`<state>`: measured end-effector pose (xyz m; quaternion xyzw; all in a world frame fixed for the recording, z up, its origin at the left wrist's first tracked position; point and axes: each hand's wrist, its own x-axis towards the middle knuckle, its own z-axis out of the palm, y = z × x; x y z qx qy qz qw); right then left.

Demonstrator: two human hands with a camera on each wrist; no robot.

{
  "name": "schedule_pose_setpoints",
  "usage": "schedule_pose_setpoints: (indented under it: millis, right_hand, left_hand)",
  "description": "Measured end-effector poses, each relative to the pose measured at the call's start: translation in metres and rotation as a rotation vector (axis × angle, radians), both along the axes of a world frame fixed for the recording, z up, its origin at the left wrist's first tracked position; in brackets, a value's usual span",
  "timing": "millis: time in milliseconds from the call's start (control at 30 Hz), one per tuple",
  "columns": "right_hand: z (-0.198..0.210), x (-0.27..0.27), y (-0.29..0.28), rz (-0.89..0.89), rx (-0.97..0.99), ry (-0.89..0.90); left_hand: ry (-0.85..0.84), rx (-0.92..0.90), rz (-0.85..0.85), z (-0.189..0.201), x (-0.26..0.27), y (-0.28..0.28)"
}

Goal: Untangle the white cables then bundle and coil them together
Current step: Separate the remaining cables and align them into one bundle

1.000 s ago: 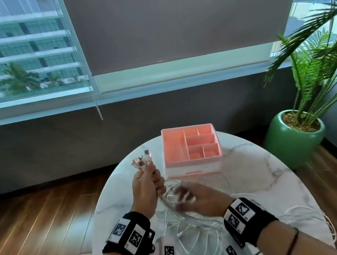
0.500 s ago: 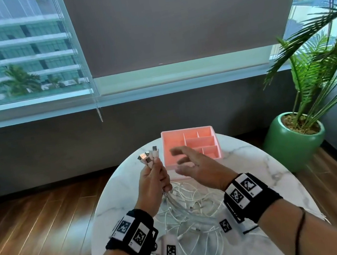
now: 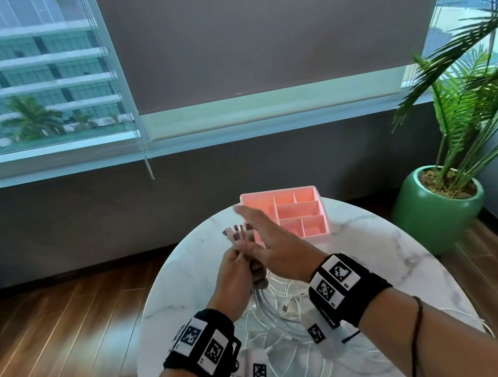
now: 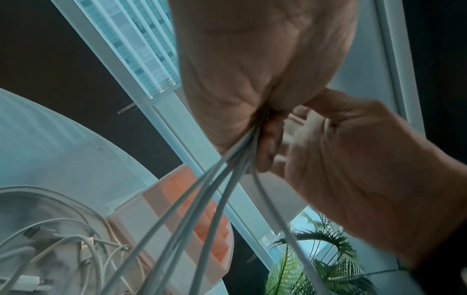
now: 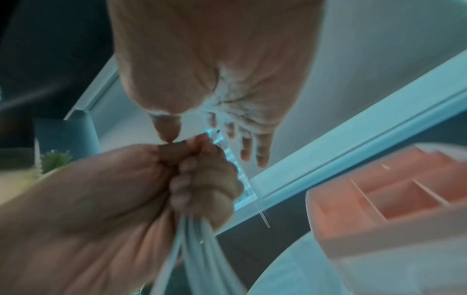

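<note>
My left hand [image 3: 236, 273] is fisted round a bunch of white cables [image 3: 268, 307] just below their plug ends [image 3: 236, 233], holding them up over the table. From the fist [image 4: 252, 79] the cable strands [image 4: 202, 199] run down to a loose tangle [image 4: 63, 239] on the tabletop. My right hand [image 3: 270, 238] sits right beside the left fist with fingers straight and holds nothing. In the right wrist view, the right hand's [image 5: 215, 69] thumb tip is close to the left hand [image 5: 192, 179]. That view is blurred.
A pink compartment organizer [image 3: 299, 213] stands at the far side of the round white marble table [image 3: 381, 252]. A green potted palm [image 3: 434, 214] is on the wood floor to the right. A window and a dark wall lie beyond.
My right hand rose from the cables on the table, passed in front of the organizer and came beside the left fist. The left hand kept gripping the cable ends.
</note>
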<state>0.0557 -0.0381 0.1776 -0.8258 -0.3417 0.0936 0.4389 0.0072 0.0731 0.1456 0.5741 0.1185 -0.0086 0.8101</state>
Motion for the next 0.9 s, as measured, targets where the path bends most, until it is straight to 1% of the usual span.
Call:
schedule_pose_setpoints:
  millis: [67, 133, 167, 200, 267, 300, 367, 467, 600, 733, 800, 900]
  right_hand:
    - [-0.019, -0.007, 0.003, -0.029, 0.121, 0.208]
    - [-0.046, -0.016, 0.002, -0.013, 0.180, 0.430]
    - [-0.058, -0.022, 0.000, 0.007, 0.183, 0.508]
    - [-0.068, -0.027, -0.003, 0.013, 0.171, 0.561]
    - [-0.081, -0.032, -0.008, -0.018, 0.139, 0.606]
    - [-0.084, -0.033, -0.011, -0.037, 0.122, 0.604]
    - [-0.091, -0.030, -0.015, -0.039, 0.087, 0.537]
    - [-0.091, -0.025, -0.022, 0.000, 0.005, 0.451]
    - [-0.102, -0.011, -0.057, 0.041, -0.307, 0.213]
    - [-0.119, -0.001, -0.115, -0.136, -0.492, 0.260]
    - [-0.122, 0.004, -0.139, -0.217, -0.591, 0.232]
    - [-0.132, 0.010, -0.183, -0.313, -0.793, 0.166]
  left_hand:
    - [-0.037, -0.085, 0.085, 0.004, 0.003, 0.004]
    - [-0.055, -0.218, 0.173, 0.006, 0.007, 0.011]
    - [-0.056, -0.278, 0.206, 0.006, 0.010, 0.015]
    - [-0.056, -0.318, 0.228, 0.006, 0.012, 0.019]
    - [-0.046, -0.308, 0.242, 0.002, 0.015, 0.024]
    - [-0.039, -0.273, 0.239, -0.002, 0.014, 0.025]
    - [-0.029, -0.226, 0.242, -0.008, 0.010, 0.024]
    - [-0.043, -0.283, 0.275, -0.012, 0.011, 0.022]
    - [-0.068, -0.343, 0.379, -0.004, 0.020, 0.039]
    - [-0.059, -0.346, 0.394, -0.006, 0.022, 0.053]
    - [-0.049, -0.318, 0.389, -0.009, 0.020, 0.050]
    - [-0.047, -0.272, 0.391, -0.015, 0.018, 0.052]
